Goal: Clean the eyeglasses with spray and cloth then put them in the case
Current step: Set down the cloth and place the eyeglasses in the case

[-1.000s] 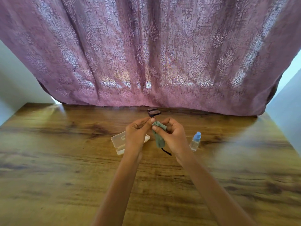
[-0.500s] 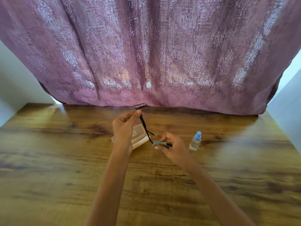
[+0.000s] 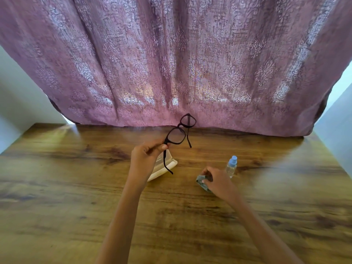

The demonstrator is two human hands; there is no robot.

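Note:
My left hand (image 3: 145, 156) pinches the dark-framed eyeglasses (image 3: 180, 131) by one hinge corner and holds them up above the table, temples unfolded and hanging down. The pale, open glasses case (image 3: 165, 169) lies on the table just behind that hand, partly hidden by it. My right hand (image 3: 219, 181) is low at the tabletop, fingers closed on the crumpled grey-green cloth (image 3: 202, 184). A small clear spray bottle with a blue cap (image 3: 231, 166) stands upright just beyond the right hand, apart from it.
The wooden table (image 3: 76, 187) spreads wide around both arms. A mauve patterned curtain (image 3: 171, 63) hangs along the table's far edge, with white walls at either side.
The hands have parted. The left one raised the glasses and turned them lens-on to me. The right one drew the cloth off the temple and lowered it to the table near the bottle.

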